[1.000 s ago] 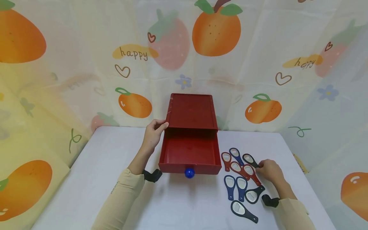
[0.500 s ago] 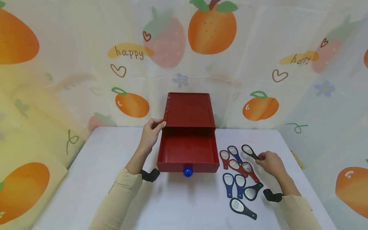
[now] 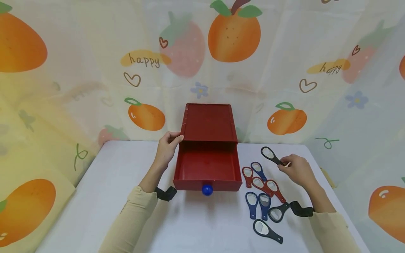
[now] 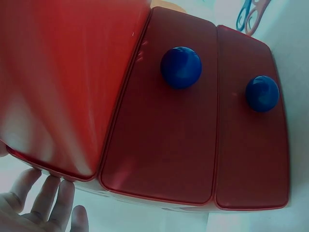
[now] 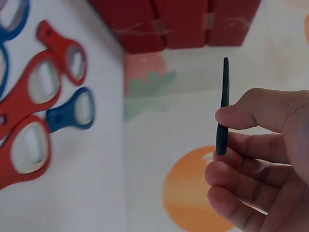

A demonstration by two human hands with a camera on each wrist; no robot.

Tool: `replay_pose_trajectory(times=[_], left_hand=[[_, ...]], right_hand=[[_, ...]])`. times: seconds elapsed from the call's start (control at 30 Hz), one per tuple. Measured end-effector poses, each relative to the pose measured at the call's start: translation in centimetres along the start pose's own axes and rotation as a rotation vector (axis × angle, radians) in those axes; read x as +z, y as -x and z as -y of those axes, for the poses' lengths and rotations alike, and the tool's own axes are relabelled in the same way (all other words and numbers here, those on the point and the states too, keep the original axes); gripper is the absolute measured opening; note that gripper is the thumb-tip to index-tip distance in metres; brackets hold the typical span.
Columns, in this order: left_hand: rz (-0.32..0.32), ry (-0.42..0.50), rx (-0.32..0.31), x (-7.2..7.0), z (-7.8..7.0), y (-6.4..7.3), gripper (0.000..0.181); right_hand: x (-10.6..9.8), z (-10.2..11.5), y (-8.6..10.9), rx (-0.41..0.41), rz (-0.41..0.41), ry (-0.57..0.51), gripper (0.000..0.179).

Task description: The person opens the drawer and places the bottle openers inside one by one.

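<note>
A red drawer cabinet (image 3: pixel 209 123) stands at the back of the table, its top drawer (image 3: pixel 207 168) pulled out with nothing inside. My left hand (image 3: pixel 166 149) rests at the cabinet's upper left edge; in the left wrist view its fingers (image 4: pixel 48 198) touch the side. My right hand (image 3: pixel 296 170) pinches a black magnifying glass (image 3: pixel 269 153) by its handle, lens end pointing left, above the table. The right wrist view shows that magnifying glass (image 5: pixel 224 104) edge-on between thumb and fingers. Red magnifying glasses (image 3: pixel 274 188), blue ones (image 3: pixel 252 203) and black ones (image 3: pixel 267 232) lie right of the drawer.
A blue knob (image 3: pixel 207 190) sticks out from the open drawer's front. Two lower drawers (image 4: pixel 161 125) with blue knobs are closed. The white table (image 3: pixel 126 196) meets a fruit-printed cloth (image 3: pixel 240 80) behind the cabinet.
My right hand has lifted the black magnifying glass off the group and moved it up, toward the back of the table. The left hand stays at the cabinet.
</note>
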State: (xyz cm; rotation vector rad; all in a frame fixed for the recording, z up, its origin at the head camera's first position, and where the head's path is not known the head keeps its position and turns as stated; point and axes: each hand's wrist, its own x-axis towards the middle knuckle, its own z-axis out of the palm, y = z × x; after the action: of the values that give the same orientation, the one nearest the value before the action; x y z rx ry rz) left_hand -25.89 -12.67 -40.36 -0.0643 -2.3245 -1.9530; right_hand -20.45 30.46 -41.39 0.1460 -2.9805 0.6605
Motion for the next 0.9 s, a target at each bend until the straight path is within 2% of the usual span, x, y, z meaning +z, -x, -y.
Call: replay_pose_trajectory(times=[0.3,0.53,0.77,0.9], left_hand=[[-0.006,0.005,0.003,-0.2,0.1,0.0,0.036],[-0.022,0.013,0.002,-0.3,-0.1,0.0,0.035],[-0.009,0.009,0.015,-0.1,0.0,-0.1,0.035],[-0.007,0.010,0.023,0.0,0.1,0.0,0.035]], right_hand=[[-2.4,3.5,-0.5,-0.075,-0.081,-0.014,0.017],[-3.8,5.6,-0.9,-0.177,-0.156,-0.004,0.015],[-4.6,7.2,-1.0,-0.213,-0.156,0.006,0.015],[-5.2,8.4,-1.1,-0.262,-0.169,0.014,0.012]])
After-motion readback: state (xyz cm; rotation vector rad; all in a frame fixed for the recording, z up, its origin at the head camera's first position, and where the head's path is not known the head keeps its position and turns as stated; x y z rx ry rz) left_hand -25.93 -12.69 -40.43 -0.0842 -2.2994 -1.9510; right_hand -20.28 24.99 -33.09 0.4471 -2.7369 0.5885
